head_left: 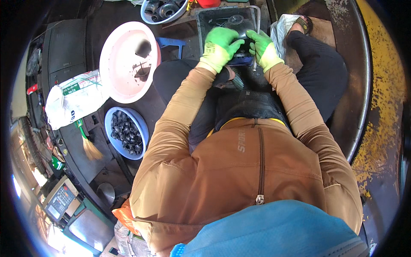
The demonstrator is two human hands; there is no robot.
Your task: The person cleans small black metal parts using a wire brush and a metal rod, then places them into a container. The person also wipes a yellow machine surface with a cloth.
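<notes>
my left hand, in a bright green knit glove, is clenched over the top of the dark, rounded metal part that sits on my lap, just in front of the dark rectangular plastic tray. the part is mostly covered by my gloves, so i cannot tell its long axis for sure; what shows runs roughly from left to right between my hands, with a blue edge along its near side. a black ribbed hose comes off its underside and points back toward my body.

my right hand, in the same kind of green glove, is grasping the right end of the part, fingers curled over it, just beside a thin grey metal bar that runs along the tray's right wall.

on the floor at far left lies a white woven plastic sack with a small straw hand broom just below it. next comes a wide pink plastic basin, smooth and round, with a few dark bits inside, and below it a blue plastic bowl heaped with black rubbery pieces. at the top, left of the tray, is a pale bowl of grey metal rings. my tan sleeves cover much of the space between. to the right a curved steel rim edges yellow, rust-flecked flooring.
</notes>
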